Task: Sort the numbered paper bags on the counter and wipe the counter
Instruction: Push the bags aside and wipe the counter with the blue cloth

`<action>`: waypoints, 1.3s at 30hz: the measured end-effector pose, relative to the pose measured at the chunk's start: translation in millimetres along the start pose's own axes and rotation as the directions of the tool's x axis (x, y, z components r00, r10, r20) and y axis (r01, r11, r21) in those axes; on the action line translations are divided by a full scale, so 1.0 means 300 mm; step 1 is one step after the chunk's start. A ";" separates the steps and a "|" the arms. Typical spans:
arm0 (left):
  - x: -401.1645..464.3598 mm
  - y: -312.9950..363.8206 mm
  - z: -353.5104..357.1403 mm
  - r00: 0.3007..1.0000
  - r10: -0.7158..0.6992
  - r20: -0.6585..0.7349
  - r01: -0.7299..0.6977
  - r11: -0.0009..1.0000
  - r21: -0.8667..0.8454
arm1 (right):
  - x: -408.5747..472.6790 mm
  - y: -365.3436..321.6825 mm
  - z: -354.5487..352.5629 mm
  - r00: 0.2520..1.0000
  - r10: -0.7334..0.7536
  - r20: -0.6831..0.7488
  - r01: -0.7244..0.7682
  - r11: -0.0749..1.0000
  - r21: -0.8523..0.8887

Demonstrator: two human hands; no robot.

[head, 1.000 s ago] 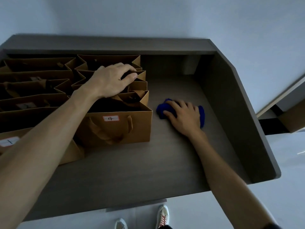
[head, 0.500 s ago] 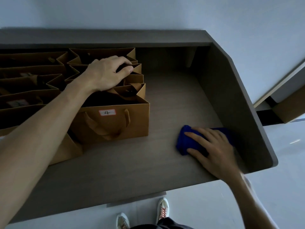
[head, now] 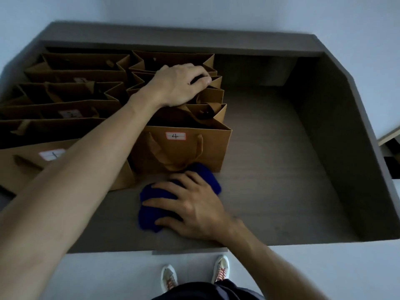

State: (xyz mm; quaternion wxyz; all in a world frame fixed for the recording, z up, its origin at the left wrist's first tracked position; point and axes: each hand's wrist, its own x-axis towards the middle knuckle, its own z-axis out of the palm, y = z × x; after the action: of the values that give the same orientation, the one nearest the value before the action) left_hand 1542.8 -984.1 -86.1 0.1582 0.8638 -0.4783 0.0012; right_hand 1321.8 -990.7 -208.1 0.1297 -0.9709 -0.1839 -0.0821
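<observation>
Right hand (head: pixel 194 210) spread flat, pressing blue cloth (head: pixel 155 204) onto counter (head: pixel 270 169) near its front edge, just before bag marked 4 (head: pixel 184 148). Left hand (head: pixel 177 87) curled over rims of upright paper bags (head: pixel 86 92) crowding the counter's left half, well behind the cloth.

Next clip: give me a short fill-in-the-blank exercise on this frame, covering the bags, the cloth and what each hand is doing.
1. The right hand presses flat on a cloth whose colour is ____.
2. The bag directly behind the cloth carries a label with the number ____.
3. The left hand rests on the tops of the bags in the ____ column.
4. The bag labelled 1 stands to the ____ of the bag labelled 4.

Missing words: blue; 4; right; left
</observation>
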 end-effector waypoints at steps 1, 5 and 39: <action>-0.002 0.002 -0.001 1.000 -0.002 0.001 0.002 1.000 0.001 | 0.050 -0.019 0.017 1.000 -0.021 -0.005 0.021 1.000 -0.003; -0.011 0.005 -0.006 1.000 0.004 0.012 -0.004 1.000 -0.002 | 0.102 -0.042 0.049 0.999 -0.028 -0.040 0.028 1.000 -0.011; 0.004 -0.014 0.001 0.999 0.024 0.021 -0.024 1.000 -0.014 | -0.094 -0.036 0.005 0.991 0.124 -0.054 -0.120 0.990 0.079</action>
State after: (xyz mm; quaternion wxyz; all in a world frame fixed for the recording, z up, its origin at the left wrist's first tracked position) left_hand 1546.7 -983.1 -87.3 0.1591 0.8569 -0.4902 -0.0092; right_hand 1292.0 -990.1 -212.9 0.1765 -0.9719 -0.1234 -0.0953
